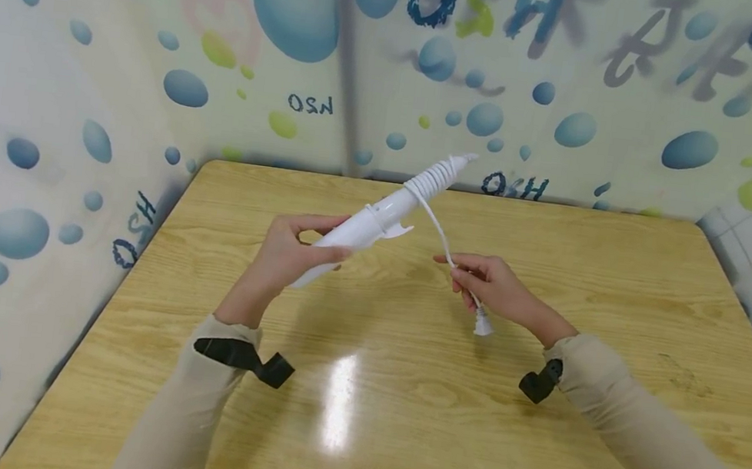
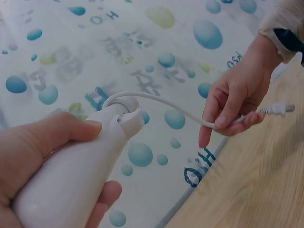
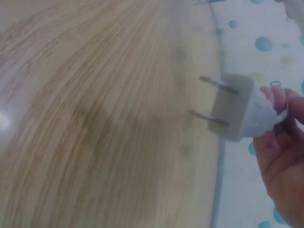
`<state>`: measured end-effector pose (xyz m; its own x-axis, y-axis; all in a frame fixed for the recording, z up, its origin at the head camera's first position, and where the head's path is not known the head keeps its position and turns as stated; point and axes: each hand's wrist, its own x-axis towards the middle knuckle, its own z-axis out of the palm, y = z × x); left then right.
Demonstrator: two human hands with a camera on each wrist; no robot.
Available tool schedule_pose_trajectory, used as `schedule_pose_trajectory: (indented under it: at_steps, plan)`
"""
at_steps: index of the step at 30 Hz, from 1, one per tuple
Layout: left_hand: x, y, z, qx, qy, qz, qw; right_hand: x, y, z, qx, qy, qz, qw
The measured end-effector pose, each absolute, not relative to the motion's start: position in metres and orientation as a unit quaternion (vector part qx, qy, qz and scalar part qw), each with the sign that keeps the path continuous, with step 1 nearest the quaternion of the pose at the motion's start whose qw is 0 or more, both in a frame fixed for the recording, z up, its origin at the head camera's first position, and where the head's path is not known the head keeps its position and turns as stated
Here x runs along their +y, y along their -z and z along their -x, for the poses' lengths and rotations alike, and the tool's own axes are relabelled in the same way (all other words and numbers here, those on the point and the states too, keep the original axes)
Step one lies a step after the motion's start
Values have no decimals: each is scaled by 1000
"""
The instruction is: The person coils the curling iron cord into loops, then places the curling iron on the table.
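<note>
A white curling iron (image 1: 385, 214) is held up over the table at a slant, its tip toward the back. My left hand (image 1: 280, 251) grips its smooth handle (image 2: 66, 178), thumb on one side and fingers on the other. White cord (image 1: 437, 224) is wound in several turns around the barrel near the tip. From there a loose length runs to my right hand (image 1: 498, 287), which pinches it between thumb and fingers a short way from the end. Below those fingers dangles the two-pin plug (image 3: 232, 107); its metal prongs show in the right wrist view.
Beneath both hands lies a light wooden table (image 1: 396, 422) with a bright light reflection. Walls (image 1: 390, 112) covered with blue and green drop patterns and letters stand behind it and along its sides. Each sleeve carries a black wrist strap (image 1: 223, 351).
</note>
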<state>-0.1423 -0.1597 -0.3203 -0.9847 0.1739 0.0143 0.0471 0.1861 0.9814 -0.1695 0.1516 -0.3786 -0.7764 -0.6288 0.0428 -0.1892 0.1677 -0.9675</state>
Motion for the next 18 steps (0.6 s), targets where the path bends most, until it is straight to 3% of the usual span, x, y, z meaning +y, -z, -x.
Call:
schedule_pose_trajectory:
  at_steps: [11,18]
  plan:
    - [-146,305,127,733,-655,-144,112,147,382,181,757,556,305,153]
    - [-144,305,121,713,-655,-204,143,148,373,195,726,612,244,196]
